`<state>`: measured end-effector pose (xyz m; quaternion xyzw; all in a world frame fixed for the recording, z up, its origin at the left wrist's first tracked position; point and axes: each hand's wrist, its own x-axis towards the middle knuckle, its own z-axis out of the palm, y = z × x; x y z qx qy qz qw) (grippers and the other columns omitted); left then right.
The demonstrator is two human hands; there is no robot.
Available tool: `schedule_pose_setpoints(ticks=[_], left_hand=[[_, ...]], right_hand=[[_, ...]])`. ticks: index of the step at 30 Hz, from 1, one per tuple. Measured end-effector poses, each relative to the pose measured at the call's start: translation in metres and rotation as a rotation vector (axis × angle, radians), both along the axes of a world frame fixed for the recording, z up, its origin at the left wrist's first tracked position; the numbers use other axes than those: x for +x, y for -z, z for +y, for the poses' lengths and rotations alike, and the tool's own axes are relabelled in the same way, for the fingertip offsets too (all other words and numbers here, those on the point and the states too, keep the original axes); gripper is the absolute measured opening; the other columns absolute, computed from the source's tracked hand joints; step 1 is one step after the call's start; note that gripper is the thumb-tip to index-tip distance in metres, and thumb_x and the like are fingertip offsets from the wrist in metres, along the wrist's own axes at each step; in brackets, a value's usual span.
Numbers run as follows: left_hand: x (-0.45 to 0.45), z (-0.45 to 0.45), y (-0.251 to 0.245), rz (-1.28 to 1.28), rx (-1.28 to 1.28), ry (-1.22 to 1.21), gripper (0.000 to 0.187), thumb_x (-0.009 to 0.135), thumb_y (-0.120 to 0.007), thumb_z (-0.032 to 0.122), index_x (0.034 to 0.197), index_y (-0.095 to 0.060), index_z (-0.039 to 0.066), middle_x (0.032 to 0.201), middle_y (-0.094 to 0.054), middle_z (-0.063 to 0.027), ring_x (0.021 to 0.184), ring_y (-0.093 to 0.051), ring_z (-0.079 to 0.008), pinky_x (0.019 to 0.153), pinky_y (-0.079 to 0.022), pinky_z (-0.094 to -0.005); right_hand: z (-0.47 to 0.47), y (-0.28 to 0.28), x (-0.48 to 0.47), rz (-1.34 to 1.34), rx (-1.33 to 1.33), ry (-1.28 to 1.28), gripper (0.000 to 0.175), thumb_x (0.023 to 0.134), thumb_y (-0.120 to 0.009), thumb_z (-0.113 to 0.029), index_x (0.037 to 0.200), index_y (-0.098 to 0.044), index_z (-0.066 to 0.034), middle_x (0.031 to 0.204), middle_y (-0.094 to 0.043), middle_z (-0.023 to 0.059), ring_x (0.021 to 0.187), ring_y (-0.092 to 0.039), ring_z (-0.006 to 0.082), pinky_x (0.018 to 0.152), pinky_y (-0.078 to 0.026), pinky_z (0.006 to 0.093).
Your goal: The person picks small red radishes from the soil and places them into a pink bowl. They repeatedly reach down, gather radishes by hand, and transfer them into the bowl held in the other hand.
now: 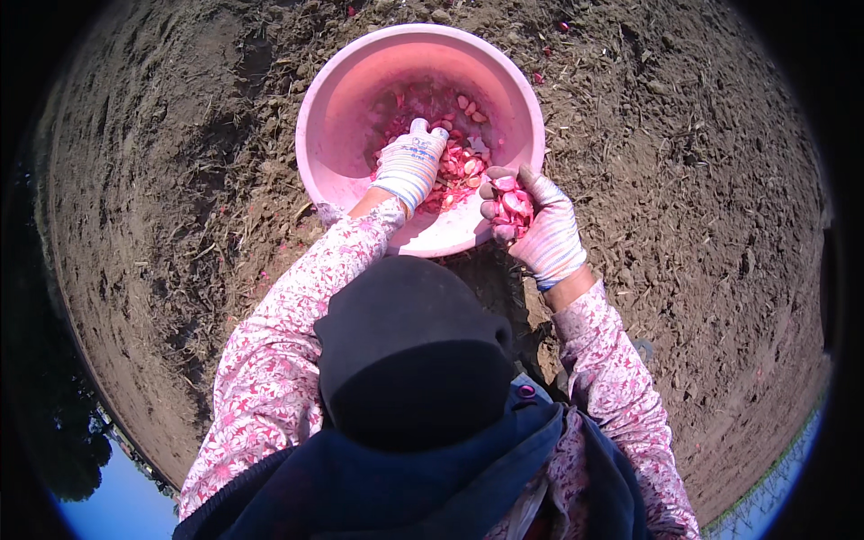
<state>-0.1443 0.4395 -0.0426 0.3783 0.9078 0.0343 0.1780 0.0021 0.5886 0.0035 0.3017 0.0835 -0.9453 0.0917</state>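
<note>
A wide pink plastic basin [317,88] sits on the soil before me. Garlic cloves [470,162] stained pink-red, mixed with bits of skin, lie in its bottom. My left hand [413,158], in a striped knit glove, reaches palm down into the basin. Its fingertips are down among the cloves, and what they grip is hidden. Over the basin's near right rim, my right hand [540,223] is turned palm up in a matching glove with stained fingers. A heap of pink-stained garlic cloves [513,206] fills its palm, with the fingers curled around them.
Loose brown soil [688,202] with clods and bits of straw surrounds the basin. A few red-pink pieces [563,27] lie scattered on the ground beyond it. A dark cap [412,324] covers the lower middle of the view.
</note>
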Motion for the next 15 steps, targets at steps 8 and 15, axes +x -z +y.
schedule_pose_setpoints(ticks=[8,15], left_hand=[[-0.003,-0.004,0.009,-0.027,-0.124,0.232,0.022,0.093,-0.050,0.017,0.111,-0.059,0.009,0.109,-0.058,-0.0188,0.091,-0.066,-0.0365,0.075,-0.053,-0.0461],[-0.017,-0.021,0.004,-0.191,0.340,-0.222,0.019,0.086,-0.063,0.021,0.102,-0.065,0.011,0.093,-0.066,-0.0177,0.090,-0.064,-0.0356,0.080,-0.050,-0.0451]], right_hand=[[0.007,0.000,0.011,-0.021,0.091,0.017,0.043,0.095,-0.055,-0.037,0.113,-0.059,0.0017,0.092,-0.065,0.0113,0.073,-0.064,0.0217,0.048,-0.048,0.0261],[0.009,0.005,0.015,-0.029,0.062,0.030,0.043,0.095,-0.056,-0.038,0.113,-0.058,0.0013,0.094,-0.064,0.0118,0.076,-0.063,0.0219,0.049,-0.049,0.0263]])
